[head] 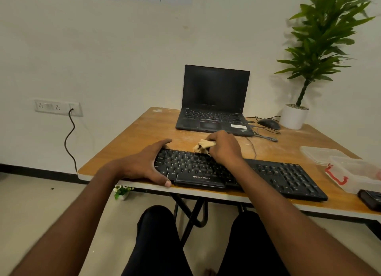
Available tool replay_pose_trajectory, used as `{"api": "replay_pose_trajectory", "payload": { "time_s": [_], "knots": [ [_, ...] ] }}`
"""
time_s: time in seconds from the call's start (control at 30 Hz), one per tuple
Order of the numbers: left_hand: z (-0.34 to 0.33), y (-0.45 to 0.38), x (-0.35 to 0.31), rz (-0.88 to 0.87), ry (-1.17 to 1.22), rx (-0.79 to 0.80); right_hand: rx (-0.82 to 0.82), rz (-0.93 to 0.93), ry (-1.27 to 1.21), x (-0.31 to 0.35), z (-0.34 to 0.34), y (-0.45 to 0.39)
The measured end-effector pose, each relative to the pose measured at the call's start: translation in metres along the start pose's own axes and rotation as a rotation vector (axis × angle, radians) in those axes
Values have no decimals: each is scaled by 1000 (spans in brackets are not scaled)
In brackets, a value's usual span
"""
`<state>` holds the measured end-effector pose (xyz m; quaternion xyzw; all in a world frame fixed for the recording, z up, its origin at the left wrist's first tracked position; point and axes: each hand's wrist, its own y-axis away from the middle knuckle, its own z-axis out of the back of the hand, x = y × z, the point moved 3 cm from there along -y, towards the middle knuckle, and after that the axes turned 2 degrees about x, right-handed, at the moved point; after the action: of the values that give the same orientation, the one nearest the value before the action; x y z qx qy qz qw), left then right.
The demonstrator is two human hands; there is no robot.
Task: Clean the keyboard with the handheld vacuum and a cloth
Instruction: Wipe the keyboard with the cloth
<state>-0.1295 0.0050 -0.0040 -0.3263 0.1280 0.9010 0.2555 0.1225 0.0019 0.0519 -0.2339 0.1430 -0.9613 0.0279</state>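
On the scuffed orange-brown wooden table [144, 129] by a cream wall [103, 49], the black full-size plastic keyboard [268, 176] lies at the near edge. Its left end is clasped by the left hand [144, 166]. A crumpled beige cloth [203, 146] is gripped by the right hand [223, 145] and pressed on the upper keys.

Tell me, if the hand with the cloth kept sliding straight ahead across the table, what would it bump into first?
Probably the laptop. The right hand, holding the cloth at the keyboard's far edge, points toward the laptop's front edge, with only bare table between them. Depth is hard to judge from this view.
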Motion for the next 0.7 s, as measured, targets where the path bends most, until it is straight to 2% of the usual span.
{"api": "replay_pose_trajectory", "payload": {
  "time_s": [0.37, 0.7],
  "knots": [
    [-1, -1, -3, -48, 106, -9, 48, 164, -79, 74, -45, -10],
    [15, 11, 17, 11, 120, 76, 110, 108, -61, 33, -24, -17]
  ]
}}
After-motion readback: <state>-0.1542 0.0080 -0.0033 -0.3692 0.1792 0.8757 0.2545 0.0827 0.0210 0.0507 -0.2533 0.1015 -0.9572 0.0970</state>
